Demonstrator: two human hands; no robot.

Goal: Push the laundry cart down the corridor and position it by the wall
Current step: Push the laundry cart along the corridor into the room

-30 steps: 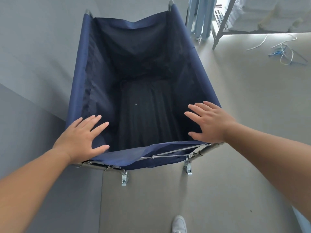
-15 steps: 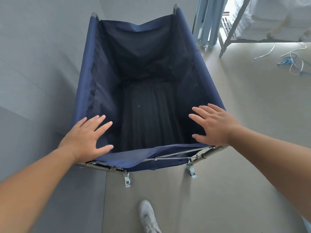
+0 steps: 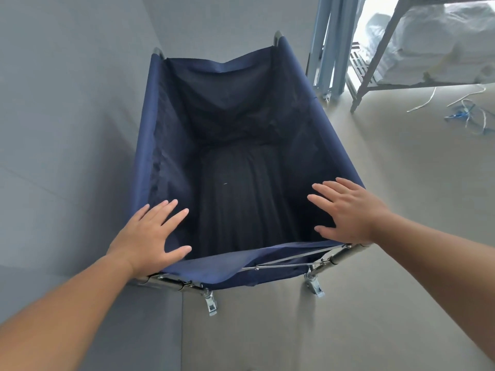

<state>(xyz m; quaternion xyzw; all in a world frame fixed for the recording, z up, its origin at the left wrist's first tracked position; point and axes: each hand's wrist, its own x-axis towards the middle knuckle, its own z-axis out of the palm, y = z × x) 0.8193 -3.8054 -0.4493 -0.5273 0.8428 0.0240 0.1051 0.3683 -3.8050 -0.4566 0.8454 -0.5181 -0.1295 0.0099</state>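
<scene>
The laundry cart point(image 3: 337, 145), a navy fabric bin on a metal frame with castors, stands right in front of me, its left side along the grey wall point(image 3: 67, 116). The bin holds nothing that I can see. My left hand point(image 3: 152, 236) lies flat on the near left corner of the rim, fingers spread. My right hand point(image 3: 348, 210) rests flat on the near right corner, fingers spread too. Neither hand wraps around the frame.
Blue-grey folded metal frames point(image 3: 332, 46) lean just beyond the cart's far right corner. A metal rack point(image 3: 375, 76) with white bags point(image 3: 439, 41) stands at the back right. Loose white and blue cords point(image 3: 471, 113) lie on the beige floor there.
The cart sits a little farther ahead and lower in view, with both hands still flat on its near rim. The white shoe seen below the cart half a second ago is out of view.
</scene>
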